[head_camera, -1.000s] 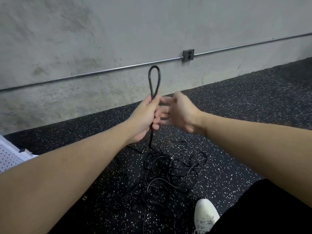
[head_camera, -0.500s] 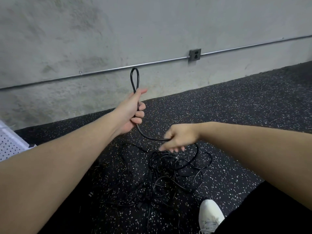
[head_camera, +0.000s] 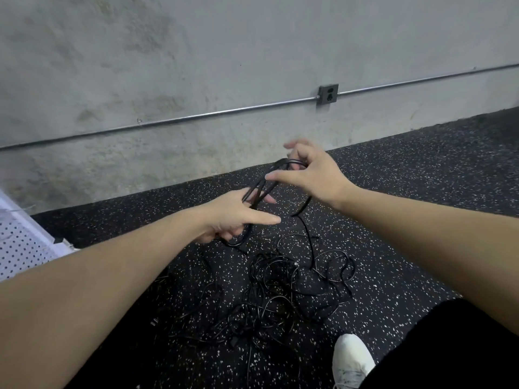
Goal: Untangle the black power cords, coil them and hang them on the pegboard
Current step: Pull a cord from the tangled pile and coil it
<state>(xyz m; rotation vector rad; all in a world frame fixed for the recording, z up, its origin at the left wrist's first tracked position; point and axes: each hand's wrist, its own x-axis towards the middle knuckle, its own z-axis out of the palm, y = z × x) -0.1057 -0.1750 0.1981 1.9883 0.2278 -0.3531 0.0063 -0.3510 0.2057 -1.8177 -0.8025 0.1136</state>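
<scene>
Head view room: we saw bare floor [head_camera: 421, 192] beyond both hands, wall [head_camera: 196, 80] behind.
Left hand [head_camera: 233, 217]: gripped the cord loop [head_camera: 261, 189].
Right hand [head_camera: 311, 169]: pinched its far end.
Tangle [head_camera: 280, 290]: below our hands.

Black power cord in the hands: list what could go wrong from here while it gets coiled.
1. The cord being coiled trails down into the tangled pile on the floor; pulling more length may tighten knots or drag the whole pile.
2. The right hand holds the loop's far end only with its fingertips, while the left hand grips the near end, so the loops could slip and spring apart.
3. Loose strands lie close to the white shoe, a likely snag.
</scene>
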